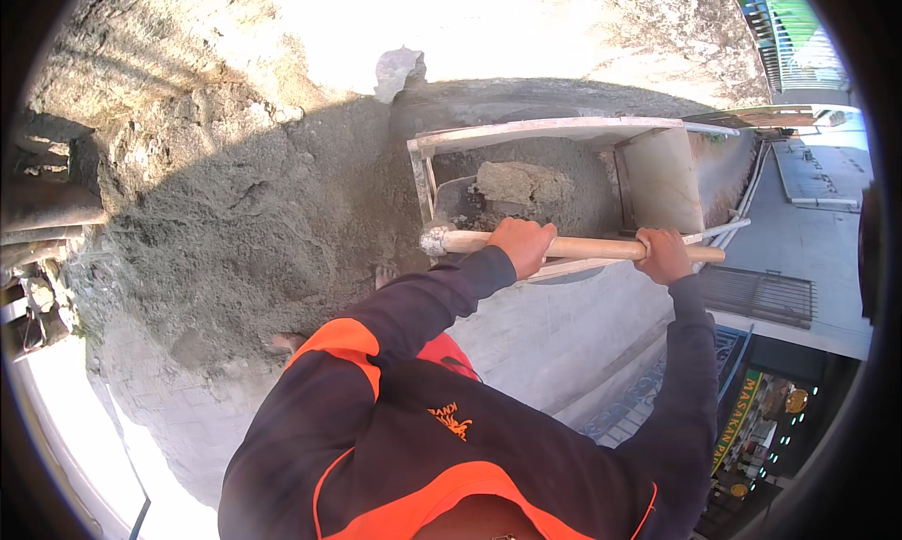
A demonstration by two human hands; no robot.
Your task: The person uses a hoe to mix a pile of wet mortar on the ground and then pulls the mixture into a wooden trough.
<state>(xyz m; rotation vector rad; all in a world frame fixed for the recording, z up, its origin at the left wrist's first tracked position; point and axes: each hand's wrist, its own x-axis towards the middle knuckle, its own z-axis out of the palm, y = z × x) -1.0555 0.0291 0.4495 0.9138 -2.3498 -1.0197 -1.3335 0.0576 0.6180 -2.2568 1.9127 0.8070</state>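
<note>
Both my hands grip the pale wooden handle of a hoe, held across in front of me. My left hand is closed round it nearer the head end. Close to the free end, my right hand is wrapped round it too. Wet grey mortar coats the collar at the handle's left end. Beyond the handle, a dark rounded blade shows partly, over the left part of a box-shaped trough. Inside that trough lies grey mortar with a lighter lump on it.
A broad heap of wet grey mortar spreads over the ground to the left. Past it, a rough sunlit wall or ground surface fills the far side. Pale pipes stick out at the trough's right. A metal grate lies farther right.
</note>
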